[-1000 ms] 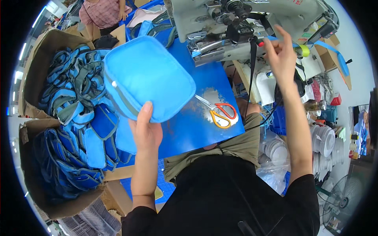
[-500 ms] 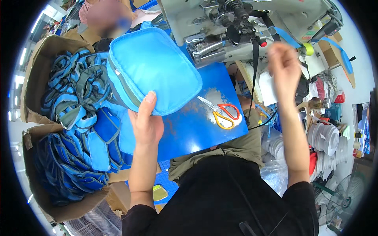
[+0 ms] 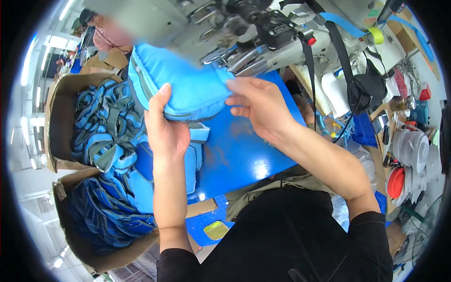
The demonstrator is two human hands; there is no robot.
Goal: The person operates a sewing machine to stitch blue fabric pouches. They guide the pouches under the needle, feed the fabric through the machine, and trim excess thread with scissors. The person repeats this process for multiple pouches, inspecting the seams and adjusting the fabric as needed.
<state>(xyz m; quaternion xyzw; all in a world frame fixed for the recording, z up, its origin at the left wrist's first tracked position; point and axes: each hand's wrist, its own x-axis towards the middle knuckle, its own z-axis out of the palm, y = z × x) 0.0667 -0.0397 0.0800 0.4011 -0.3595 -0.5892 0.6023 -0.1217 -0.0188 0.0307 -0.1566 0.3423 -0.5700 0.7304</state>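
Note:
A light blue fabric bag [image 3: 183, 87] with a grey-green side band lies partly under the head of an industrial sewing machine [image 3: 270, 63]. My left hand [image 3: 165, 127] grips the bag's near left side, thumb on top and fingers underneath. At the bag's right corner, close to the machine's needle area, my right hand [image 3: 263, 105] is closed with thumb and forefinger on the edge. The machine head hides the far part of the bag. Beneath it is a blue worktable [image 3: 244, 152].
Two cardboard boxes stand at left; the far one [image 3: 58, 122] holds blue and grey strips [image 3: 110, 124], the near one [image 3: 70, 188] stacked blue fabric pieces [image 3: 108, 211]. A black strap [image 3: 310, 75] hangs from the machine. White reels [image 3: 413, 148] are at far right.
The bag has moved under the machine head and tilted. My right hand has come down from beside the machine onto the bag's right corner. The scissors are out of sight.

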